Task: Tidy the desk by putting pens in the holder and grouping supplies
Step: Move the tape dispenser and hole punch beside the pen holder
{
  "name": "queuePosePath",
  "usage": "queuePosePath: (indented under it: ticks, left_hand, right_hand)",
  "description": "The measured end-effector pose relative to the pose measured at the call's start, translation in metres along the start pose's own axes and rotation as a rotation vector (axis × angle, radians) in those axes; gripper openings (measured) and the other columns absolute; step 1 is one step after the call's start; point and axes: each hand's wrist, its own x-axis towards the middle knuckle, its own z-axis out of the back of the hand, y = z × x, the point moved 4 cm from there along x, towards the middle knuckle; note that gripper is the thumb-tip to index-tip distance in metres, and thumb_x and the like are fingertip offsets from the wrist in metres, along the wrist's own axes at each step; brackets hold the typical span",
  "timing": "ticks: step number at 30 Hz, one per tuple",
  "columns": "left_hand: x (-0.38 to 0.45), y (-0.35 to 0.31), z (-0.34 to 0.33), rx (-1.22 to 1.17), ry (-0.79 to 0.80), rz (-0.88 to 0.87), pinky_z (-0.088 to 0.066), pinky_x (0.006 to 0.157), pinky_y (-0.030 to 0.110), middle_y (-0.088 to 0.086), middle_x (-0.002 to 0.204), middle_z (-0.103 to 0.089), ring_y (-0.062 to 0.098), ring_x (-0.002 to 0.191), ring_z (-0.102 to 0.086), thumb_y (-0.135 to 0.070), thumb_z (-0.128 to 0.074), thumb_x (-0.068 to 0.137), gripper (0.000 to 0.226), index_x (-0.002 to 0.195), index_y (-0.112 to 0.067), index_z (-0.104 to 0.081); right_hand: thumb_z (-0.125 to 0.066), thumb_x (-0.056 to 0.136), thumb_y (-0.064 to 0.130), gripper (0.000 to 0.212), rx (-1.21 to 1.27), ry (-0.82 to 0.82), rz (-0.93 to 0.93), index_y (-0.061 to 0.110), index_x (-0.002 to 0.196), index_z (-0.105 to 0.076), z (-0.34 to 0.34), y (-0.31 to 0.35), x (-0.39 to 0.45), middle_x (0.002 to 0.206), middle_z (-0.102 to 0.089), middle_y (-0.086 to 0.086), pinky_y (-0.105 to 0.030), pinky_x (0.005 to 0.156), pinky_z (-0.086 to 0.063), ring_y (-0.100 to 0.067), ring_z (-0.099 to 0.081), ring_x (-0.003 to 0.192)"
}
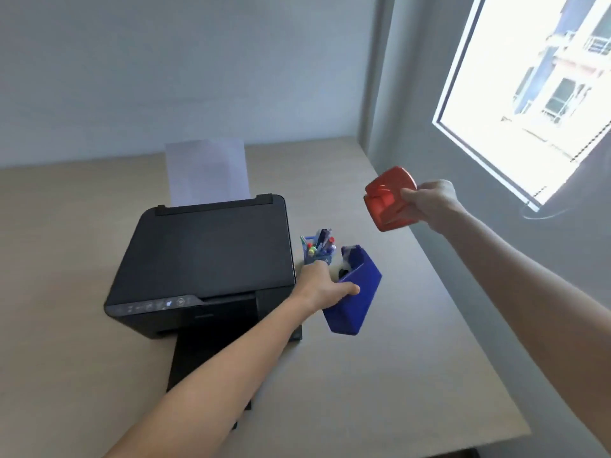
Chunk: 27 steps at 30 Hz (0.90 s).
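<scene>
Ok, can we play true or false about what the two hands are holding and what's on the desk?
1. The right hand holds a red hole punch up in the air. True.
2. The left hand grips a green box. False: it grips a blue tape dispenser.
3. The pen holder has pens in it. True.
4. The pen holder stands left of the black printer. False: it stands just right of the printer, behind the tape dispenser.
5. Paper sticks up behind the printer. True.
</scene>
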Motion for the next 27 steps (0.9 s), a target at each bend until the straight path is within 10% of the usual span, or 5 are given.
queuePosePath:
  ticks: [7,12,27]
  left_hand:
    - [0.031,0.025,-0.075,0.230,-0.036,0.133,-0.045,0.065,0.029,0.008,0.093,-0.066,0.029,0.089,-0.063,-0.027,-0.064,0.077,0.011,0.083,-0.022,-0.057]
    - [0.045,0.056,-0.093,0.314,-0.139,0.305,-0.054,0.079,0.034,0.011,0.114,-0.064,0.031,0.104,-0.064,-0.028,-0.064,0.082,0.041,0.115,-0.006,-0.054]
    - [0.053,0.066,-0.099,0.100,-0.142,0.510,-0.051,0.089,0.039,0.014,0.125,-0.061,0.035,0.115,-0.061,-0.033,-0.072,0.082,0.061,0.121,-0.004,-0.035]
  right_hand:
    - [-0.075,0.076,0.011,0.015,-0.002,-0.013,-0.247,0.005,0.076,-0.060,0.008,-0.116,0.025,0.090,-0.066,-0.019,-0.039,0.046,-0.060,-0.031,-0.068,0.058]
    - [-0.075,0.075,0.015,0.017,-0.038,0.018,-0.327,0.007,0.085,-0.062,-0.022,-0.159,0.032,0.099,-0.068,-0.020,-0.038,0.048,-0.061,-0.034,-0.071,0.062]
    - [-0.065,0.084,0.013,0.019,0.069,0.140,-0.395,0.006,0.069,-0.055,-0.095,-0.213,0.016,0.084,-0.065,-0.021,-0.045,0.070,-0.062,-0.033,-0.069,0.063]
